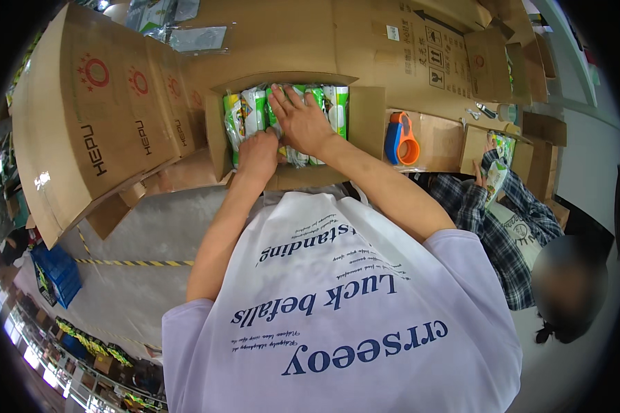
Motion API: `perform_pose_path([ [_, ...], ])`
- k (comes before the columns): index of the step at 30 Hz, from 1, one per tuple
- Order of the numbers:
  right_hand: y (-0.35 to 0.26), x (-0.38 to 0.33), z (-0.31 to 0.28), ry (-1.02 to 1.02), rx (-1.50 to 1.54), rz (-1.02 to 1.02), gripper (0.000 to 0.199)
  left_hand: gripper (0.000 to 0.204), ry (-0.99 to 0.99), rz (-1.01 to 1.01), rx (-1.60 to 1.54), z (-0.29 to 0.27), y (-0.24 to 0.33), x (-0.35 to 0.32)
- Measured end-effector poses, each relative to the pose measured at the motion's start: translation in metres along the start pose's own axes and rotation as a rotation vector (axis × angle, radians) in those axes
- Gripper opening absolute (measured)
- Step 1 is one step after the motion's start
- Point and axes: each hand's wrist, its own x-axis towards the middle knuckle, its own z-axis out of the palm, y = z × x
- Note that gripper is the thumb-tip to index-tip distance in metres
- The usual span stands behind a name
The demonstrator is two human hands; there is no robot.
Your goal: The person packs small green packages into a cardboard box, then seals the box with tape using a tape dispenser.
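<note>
An open cardboard box (365,113) stands in front of me, packed with a row of green-and-white plastic packets (255,110). My right hand (302,124) lies flat on top of the packets, its fingers stretched out toward the far side. At the near side of the row, my left hand (258,157) is curled down against the packets, close to the right wrist. Its fingertips are hidden, so what lies in them cannot be made out.
To the right of the box sits an orange-and-blue tape dispenser (408,148). Large cartons (103,96) stand on the left. Clear plastic bags (196,38) lie at the far left. On the right a person in a plaid shirt (472,206) handles similar packets at another box (474,148).
</note>
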Motion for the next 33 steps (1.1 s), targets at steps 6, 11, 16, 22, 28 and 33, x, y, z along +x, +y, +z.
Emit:
perform_pose_path([
  [6, -0.005, -0.003, 0.003, -0.005, 0.0, -0.004, 0.099, 0.036, -0.019, 0.008, 0.025, -0.012, 0.007, -0.005],
  [11, -0.008, -0.014, 0.002, 0.004, 0.09, 0.049, 0.096, 0.03, 0.12, -0.16, -0.007, -0.04, -0.02, -0.016],
  [16, -0.03, -0.019, -0.005, 0.097, -0.049, -0.068, 0.077, 0.026, 0.261, -0.303, -0.038, -0.043, -0.019, -0.016],
  [22, -0.038, -0.013, 0.019, 0.093, 0.031, -0.099, 0.055, 0.023, 0.305, -0.336, -0.011, -0.022, -0.015, -0.011],
  [28, -0.033, -0.01, 0.016, 0.08, 0.135, -0.115, 0.047, 0.022, 0.349, -0.189, -0.062, -0.007, -0.03, -0.013],
  [33, -0.032, -0.005, 0.009, 0.04, 0.163, -0.098, 0.044, 0.019, 0.453, -0.143, -0.163, -0.013, -0.02, -0.034],
])
